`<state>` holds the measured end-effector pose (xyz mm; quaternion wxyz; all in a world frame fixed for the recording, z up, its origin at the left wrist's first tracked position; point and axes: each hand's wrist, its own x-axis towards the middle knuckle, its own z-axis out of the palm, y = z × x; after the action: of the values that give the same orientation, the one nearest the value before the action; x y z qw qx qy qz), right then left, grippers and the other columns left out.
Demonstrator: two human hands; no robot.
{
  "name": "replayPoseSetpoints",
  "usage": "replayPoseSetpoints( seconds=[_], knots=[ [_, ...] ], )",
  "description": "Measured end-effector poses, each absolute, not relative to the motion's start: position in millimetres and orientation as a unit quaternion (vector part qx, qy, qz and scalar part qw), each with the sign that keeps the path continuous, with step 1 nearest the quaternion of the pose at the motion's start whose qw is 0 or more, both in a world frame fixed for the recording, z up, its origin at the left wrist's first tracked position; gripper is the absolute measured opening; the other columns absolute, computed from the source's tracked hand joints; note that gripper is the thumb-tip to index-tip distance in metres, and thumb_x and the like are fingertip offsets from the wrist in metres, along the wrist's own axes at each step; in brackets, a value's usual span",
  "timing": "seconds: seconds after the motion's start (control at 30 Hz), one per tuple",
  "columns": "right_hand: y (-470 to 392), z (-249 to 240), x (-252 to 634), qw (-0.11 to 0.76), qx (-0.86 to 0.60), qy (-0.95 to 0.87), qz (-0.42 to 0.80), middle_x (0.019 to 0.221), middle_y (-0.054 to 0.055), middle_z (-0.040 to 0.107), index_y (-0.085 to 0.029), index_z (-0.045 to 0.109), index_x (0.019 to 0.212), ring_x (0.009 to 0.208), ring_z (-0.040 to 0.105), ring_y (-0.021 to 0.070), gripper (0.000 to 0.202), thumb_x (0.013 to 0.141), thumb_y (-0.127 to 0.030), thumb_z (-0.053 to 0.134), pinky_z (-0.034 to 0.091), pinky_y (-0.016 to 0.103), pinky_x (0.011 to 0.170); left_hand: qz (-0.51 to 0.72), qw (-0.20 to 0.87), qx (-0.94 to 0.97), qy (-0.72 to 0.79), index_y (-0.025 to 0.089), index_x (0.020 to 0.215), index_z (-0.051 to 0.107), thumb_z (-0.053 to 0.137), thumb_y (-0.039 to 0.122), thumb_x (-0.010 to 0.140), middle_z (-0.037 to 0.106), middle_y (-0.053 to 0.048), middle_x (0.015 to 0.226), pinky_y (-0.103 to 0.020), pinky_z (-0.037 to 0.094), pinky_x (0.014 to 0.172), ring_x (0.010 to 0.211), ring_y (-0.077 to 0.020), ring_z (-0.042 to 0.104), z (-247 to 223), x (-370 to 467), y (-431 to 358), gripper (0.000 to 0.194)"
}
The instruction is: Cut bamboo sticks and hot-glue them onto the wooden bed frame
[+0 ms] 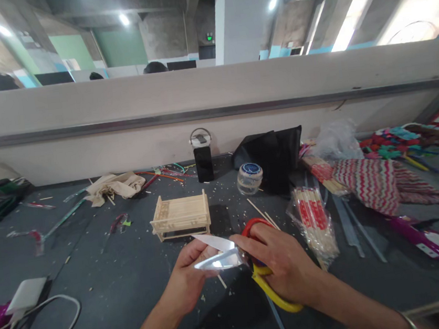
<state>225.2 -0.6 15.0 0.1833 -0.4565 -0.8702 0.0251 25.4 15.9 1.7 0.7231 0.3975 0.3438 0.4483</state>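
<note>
My right hand is wrapped round the red and yellow handles of a pair of scissors, whose blades are spread and point left. My left hand is closed beside the open blades, its fingertips partly hidden behind them; what it holds, if anything, cannot be made out. Just beyond my hands a small frame of thin wooden sticks, shaped like a little bed, stands on the dark table. Loose sticks lie to the right of the frame.
Behind are a phone, a glass jar and black cloth. At right lie bagged sticks, knitted fabric and a purple tool. A white charger with a cable sits at left; crumpled cloth lies further back.
</note>
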Motion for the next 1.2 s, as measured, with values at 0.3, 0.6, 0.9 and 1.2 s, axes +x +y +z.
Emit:
replayPoseSetpoints(
  seconds=[0.3, 0.6, 0.9, 1.2],
  knots=[
    [-0.2, 11.3, 225.9, 0.199, -0.442, -0.874, 0.026, 0.094, 0.008, 0.051, -0.02, 0.049, 0.126, 0.082, 0.05, 0.0211, 0.064, 0.065, -0.002, 0.054, 0.046, 0.034, 0.07, 0.444, 0.72, 0.393, 0.36, 0.017, 0.077, 0.074, 0.078, 0.048, 0.063, 0.06, -0.001, 0.065, -0.02, 0.031, 0.051, 0.055, -0.0088, 0.043, 0.6, 27.3, 15.2, 0.034],
    [1.9, 11.6, 224.6, 0.152, -0.464, -0.872, 0.03, 0.089, 0.005, 0.052, -0.023, 0.05, 0.123, 0.075, 0.05, 0.0187, 0.063, 0.063, -0.004, 0.054, 0.042, 0.029, 0.064, 0.459, 0.726, 0.377, 0.348, 0.015, 0.068, 0.067, 0.079, 0.029, 0.061, 0.048, 0.003, 0.055, -0.02, 0.025, 0.048, 0.051, -0.0069, 0.033, 1.6, 27.5, 15.8, 0.019],
    [3.6, 1.1, 227.8, 0.168, -0.47, -0.866, 0.015, 0.085, 0.004, 0.056, -0.023, 0.052, 0.12, 0.073, 0.053, 0.0173, 0.058, 0.065, -0.004, 0.052, 0.041, 0.027, 0.062, 0.45, 0.733, 0.395, 0.323, 0.015, 0.059, 0.05, 0.073, 0.033, 0.066, 0.038, 0.006, 0.049, -0.022, 0.018, 0.046, 0.046, -0.0055, 0.025, -1.3, 31.0, 17.5, 0.03],
    [-0.9, 6.3, 226.7, 0.201, -0.472, -0.856, 0.057, 0.09, 0.004, 0.055, -0.025, 0.05, 0.12, 0.078, 0.052, 0.0185, 0.06, 0.064, -0.003, 0.055, 0.043, 0.029, 0.066, 0.437, 0.752, 0.405, 0.282, 0.018, 0.055, 0.038, 0.068, 0.032, 0.073, 0.03, 0.008, 0.045, -0.021, 0.016, 0.044, 0.043, -0.005, 0.021, -6.1, 33.9, 20.8, 0.037]
  ],
)
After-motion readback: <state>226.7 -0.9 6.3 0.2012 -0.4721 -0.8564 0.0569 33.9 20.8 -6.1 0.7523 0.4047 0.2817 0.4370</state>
